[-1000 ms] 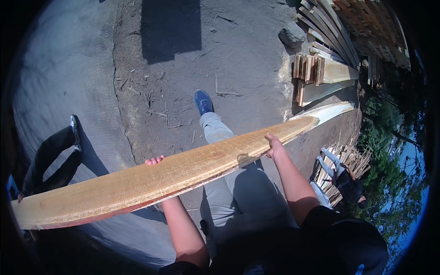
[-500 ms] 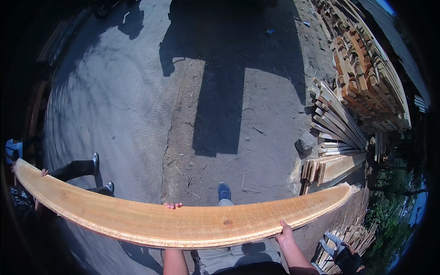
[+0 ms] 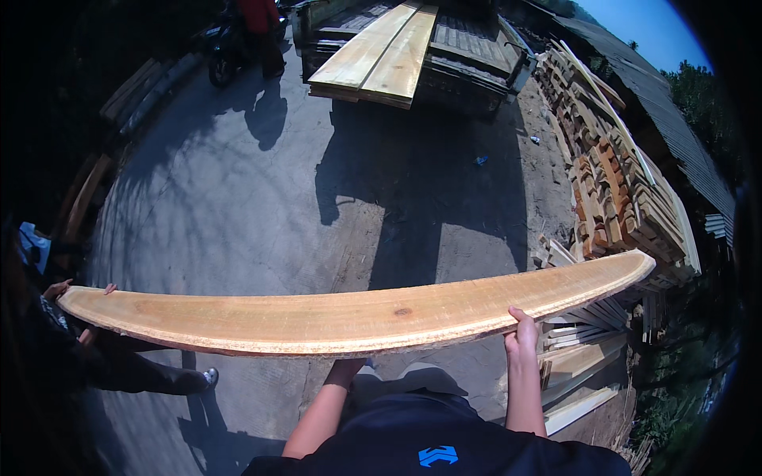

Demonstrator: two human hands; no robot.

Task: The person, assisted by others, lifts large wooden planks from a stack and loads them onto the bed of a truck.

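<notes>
A long, pale wooden plank point(image 3: 317, 313), with a dark knot and rough bark-like edges, spans the view in front of me. My right hand point(image 3: 521, 329) grips its near edge on the right, thumb on top and fingers underneath. Under the plank's middle is my left hand point(image 3: 349, 366), bearing it from below; only the wrist and heel of the hand show, the fingers being hidden by the wood. At the far left end a co-worker's hand point(image 3: 57, 290) holds the same plank, with that person's other fingers on its far edge.
Ahead stands a truck bed point(image 3: 468, 59) with long boards point(image 3: 377, 55) jutting from its back. Stacked timber point(image 3: 607, 190) and leaning boards point(image 3: 579, 361) line the right side. Another person point(image 3: 260, 32) stands by a motorcycle point(image 3: 224, 59) at the upper left.
The view has tilted up, bringing the truck bed and its boards into sight. The plank sits higher in the picture, its right end raised. My left fingers no longer show over its far edge.
</notes>
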